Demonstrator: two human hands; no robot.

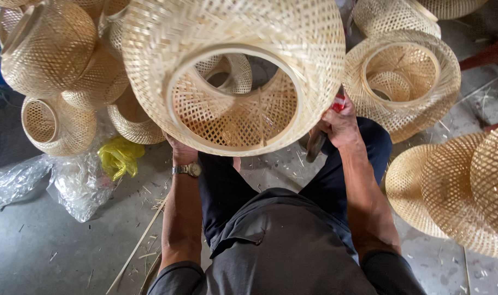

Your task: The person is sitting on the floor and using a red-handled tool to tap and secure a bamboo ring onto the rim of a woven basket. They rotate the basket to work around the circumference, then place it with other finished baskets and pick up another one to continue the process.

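A large woven bamboo lampshade (232, 38) fills the upper middle of the head view, its round opening facing me. My left hand (180, 153), with a wristwatch on the wrist, holds its lower left rim and is mostly hidden behind the weave. At the lower right rim is my right hand (339, 125), closed around a tool with a red part near the shade and a dark handle (316, 146) hanging below. I cannot tell whether this hand also grips the shade. My dark trousers and grey shirt show below.
Several more woven lampshades lie around: a pile at upper left (52, 49), an open one at upper right (404, 76), and bell-shaped ones at right (456, 191). Clear plastic wrap (74, 180) and a yellow bag (119, 157) lie on the grey concrete floor, with bamboo strips (137, 246).
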